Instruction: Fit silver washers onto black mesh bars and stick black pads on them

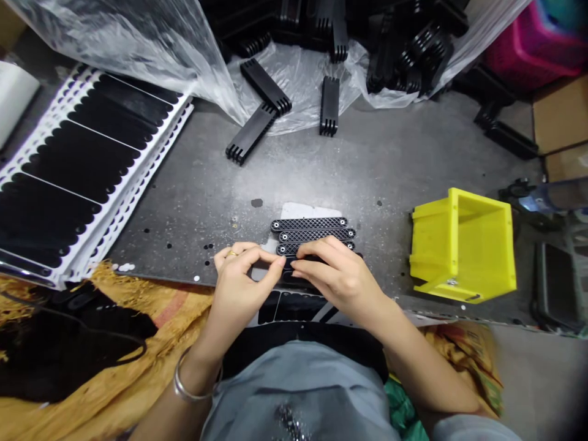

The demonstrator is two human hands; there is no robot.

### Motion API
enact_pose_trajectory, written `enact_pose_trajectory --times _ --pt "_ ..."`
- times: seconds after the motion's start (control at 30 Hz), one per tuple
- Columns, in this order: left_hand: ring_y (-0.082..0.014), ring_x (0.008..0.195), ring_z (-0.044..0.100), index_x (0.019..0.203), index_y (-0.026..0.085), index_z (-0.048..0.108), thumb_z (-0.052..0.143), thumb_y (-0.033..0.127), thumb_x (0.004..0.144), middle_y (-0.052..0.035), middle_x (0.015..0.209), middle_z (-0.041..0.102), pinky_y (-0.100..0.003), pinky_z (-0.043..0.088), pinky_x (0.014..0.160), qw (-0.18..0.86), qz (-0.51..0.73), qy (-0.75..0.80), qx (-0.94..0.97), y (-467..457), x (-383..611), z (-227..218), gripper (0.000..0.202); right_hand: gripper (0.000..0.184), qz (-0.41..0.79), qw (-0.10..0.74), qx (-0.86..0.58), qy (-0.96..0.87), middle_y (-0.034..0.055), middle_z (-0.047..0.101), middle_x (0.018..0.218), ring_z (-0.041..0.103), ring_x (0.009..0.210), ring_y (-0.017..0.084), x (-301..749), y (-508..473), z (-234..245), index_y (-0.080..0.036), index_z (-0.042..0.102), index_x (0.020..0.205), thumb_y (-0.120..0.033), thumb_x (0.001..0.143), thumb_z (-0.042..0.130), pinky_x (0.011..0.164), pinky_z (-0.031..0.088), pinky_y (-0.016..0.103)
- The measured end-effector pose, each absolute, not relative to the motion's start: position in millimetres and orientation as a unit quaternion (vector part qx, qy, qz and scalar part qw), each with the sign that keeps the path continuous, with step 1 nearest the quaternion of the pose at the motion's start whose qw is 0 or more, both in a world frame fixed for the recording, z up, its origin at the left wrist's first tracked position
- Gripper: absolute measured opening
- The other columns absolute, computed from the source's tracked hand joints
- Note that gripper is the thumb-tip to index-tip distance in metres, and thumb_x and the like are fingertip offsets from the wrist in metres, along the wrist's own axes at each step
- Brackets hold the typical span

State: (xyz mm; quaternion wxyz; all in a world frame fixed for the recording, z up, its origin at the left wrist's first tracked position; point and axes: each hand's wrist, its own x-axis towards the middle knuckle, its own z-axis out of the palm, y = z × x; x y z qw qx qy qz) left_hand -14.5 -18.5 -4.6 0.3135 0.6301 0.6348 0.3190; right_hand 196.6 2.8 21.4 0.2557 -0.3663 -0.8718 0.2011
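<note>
Several narrow black plastic strips with a crosshatched face and a metal-looking round piece at each end (316,235) lie one behind another near the table's front edge. A white sheet (312,211) shows under them. At the left ends of the nearest strips, my left hand (245,269) has thumb and forefinger pinched together. My right hand (342,272) reaches over the strips from the right, its fingers drawn together close to my left fingertips. Whatever lies between the fingers of either hand is too small or hidden to name.
To the right stands a yellow plastic bin (482,245). Stacked sheets of black strips with white edges (82,165) lie at left. Black slotted plastic pieces (250,135) rest farther back, by clear plastic bags (298,67). A dark phone-like slab (557,285) is at far right.
</note>
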Motion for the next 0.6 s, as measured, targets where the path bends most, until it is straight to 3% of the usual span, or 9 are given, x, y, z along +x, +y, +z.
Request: enact_pose_trajectory --times 0.13,0.23,0.37,0.53,0.6 --pt "-0.0204 0.089 0.068 0.075 0.026 0.071 0.072 0.031 0.089 0.0035 0.08 0.074 -0.043 0.037 0.098 0.31 0.317 0.632 0.635 -17.4 -14.6 -5.1 0.015 0.019 0.233 0.247 -0.443 -0.83 0.0124 0.071 0.111 0.067 0.099 0.022 230.0 -2.3 28.1 -0.016 0.074 0.115 -0.025 0.1 0.067 0.085 0.058 0.038" --pt "-0.0204 0.088 0.068 0.074 0.026 0.07 0.071 0.031 0.089 0.0029 0.079 0.073 -0.043 0.039 0.096 0.308 0.319 0.628 0.639 -17.2 -15.6 -5.4 0.016 0.012 0.301 0.285 -0.496 -0.763 0.0059 0.071 0.101 0.069 0.091 0.017 254.9 -4.7 24.4 -0.022 0.075 0.108 -0.021 0.097 0.07 0.077 0.057 0.032" --pt "-0.0208 0.086 0.069 0.074 0.026 0.07 0.07 0.034 0.089 0.002 0.078 0.072 -0.041 0.042 0.091 0.299 0.319 0.621 0.651 -14.1 -17.2 -8.2 0.018 0.01 0.314 0.334 -0.482 -0.747 0.0037 0.071 0.097 0.069 0.085 0.015 263.2 -3.7 10.5 -0.023 0.075 0.102 -0.018 0.097 0.069 0.069 0.056 0.03" --pt "-0.0217 0.085 0.069 0.076 0.026 0.069 0.068 0.037 0.093 0.0013 0.081 0.074 -0.042 0.042 0.092 0.265 0.294 0.621 0.677 -13.6 -18.8 -6.6 0.02 0.007 0.339 0.322 -0.45 -0.761 0.0031 0.068 0.096 0.064 0.08 0.014 263.1 2.2 6.1 -0.023 0.073 0.102 -0.02 0.099 0.067 0.068 0.055 0.029" --pt "-0.0221 0.086 0.068 0.084 0.026 0.068 0.065 0.037 0.096 0.0007 0.085 0.075 -0.042 0.04 0.095 0.218 0.272 0.626 0.697 -23.4 -18.3 0.1 0.017 0.008 0.293 0.323 -0.461 -0.773 0.0041 0.064 0.1 0.062 0.082 0.014 264.7 -4.1 10.5 -0.023 0.072 0.104 -0.02 0.099 0.066 0.071 0.056 0.03"
